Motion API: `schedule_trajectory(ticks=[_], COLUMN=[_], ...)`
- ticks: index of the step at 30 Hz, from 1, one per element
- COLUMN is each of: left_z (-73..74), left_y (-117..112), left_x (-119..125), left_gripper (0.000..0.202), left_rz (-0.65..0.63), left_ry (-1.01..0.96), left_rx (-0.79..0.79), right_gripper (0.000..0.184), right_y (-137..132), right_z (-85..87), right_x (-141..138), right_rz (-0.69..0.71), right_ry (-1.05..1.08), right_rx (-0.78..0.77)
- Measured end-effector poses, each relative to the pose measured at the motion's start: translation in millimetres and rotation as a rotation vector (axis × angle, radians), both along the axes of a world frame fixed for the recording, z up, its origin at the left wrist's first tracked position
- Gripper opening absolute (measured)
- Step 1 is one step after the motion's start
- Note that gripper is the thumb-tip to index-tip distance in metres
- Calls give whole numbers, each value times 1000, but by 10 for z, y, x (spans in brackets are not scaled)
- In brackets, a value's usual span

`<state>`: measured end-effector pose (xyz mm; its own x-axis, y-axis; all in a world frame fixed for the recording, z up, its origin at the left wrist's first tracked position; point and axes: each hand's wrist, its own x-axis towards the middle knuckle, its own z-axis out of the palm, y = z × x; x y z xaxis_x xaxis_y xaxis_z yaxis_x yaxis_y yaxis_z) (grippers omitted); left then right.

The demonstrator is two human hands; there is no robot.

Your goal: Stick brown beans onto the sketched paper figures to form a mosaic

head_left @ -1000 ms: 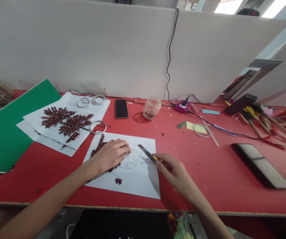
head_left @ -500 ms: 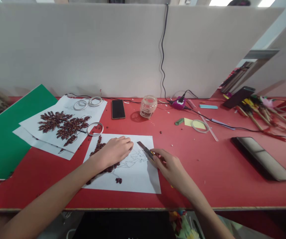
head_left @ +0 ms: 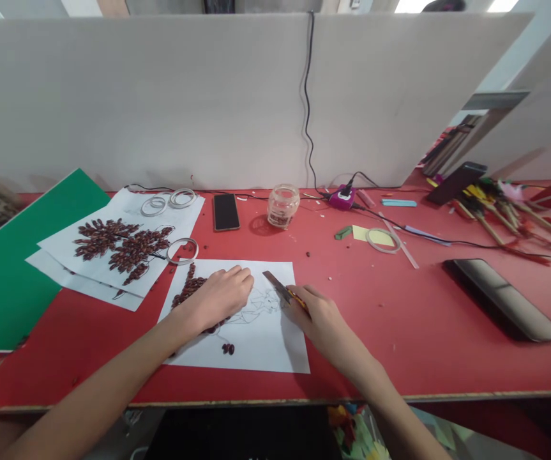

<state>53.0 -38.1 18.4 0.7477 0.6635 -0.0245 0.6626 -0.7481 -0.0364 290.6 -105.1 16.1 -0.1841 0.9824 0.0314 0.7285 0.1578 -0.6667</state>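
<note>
A white sheet of paper (head_left: 260, 356) with a line drawing lies in front of me, its left part covered with dark brown seeds (head_left: 189, 286). My left hand (head_left: 230, 291) rests over the sheet's middle, fingers bent and closed; anything pinched in them is hidden. In my right hand (head_left: 316, 316) is a utility knife (head_left: 282, 291) with a yellow-and-black handle. Its blade points up and left over the drawing, a short gap from my left fingers. A few loose seeds (head_left: 228, 349) sit below the drawing.
Left are seed-covered sheets (head_left: 170, 217), tape rolls (head_left: 182, 250) and a green board (head_left: 16, 287). Behind stand a phone (head_left: 226, 212) and a glass jar (head_left: 283, 206). A purple power adapter (head_left: 342, 197), a cable, a tape ring (head_left: 383, 241) and a dark case (head_left: 505, 300) lie right.
My right hand has turned and closed further round the knife, showing more of its yellow handle. My left hand stays nearly in place, and the view has shifted slightly.
</note>
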Motion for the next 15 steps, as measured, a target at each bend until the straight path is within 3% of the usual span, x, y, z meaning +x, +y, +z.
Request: schedule_trajectory(ticks=[9, 15], left_z=[-39, -6], left_y=[-5, -21], left_x=[-130, -10], left_gripper=[10, 16], left_rz=[14, 34], left_ry=[-141, -46], left_rx=[-96, -50], right_gripper=[24, 23], right_y=[1, 9], right_z=[-11, -46], right_x=[-1, 8], right_rz=[-3, -1], right_ry=[-11, -8], right_rx=[-35, -21])
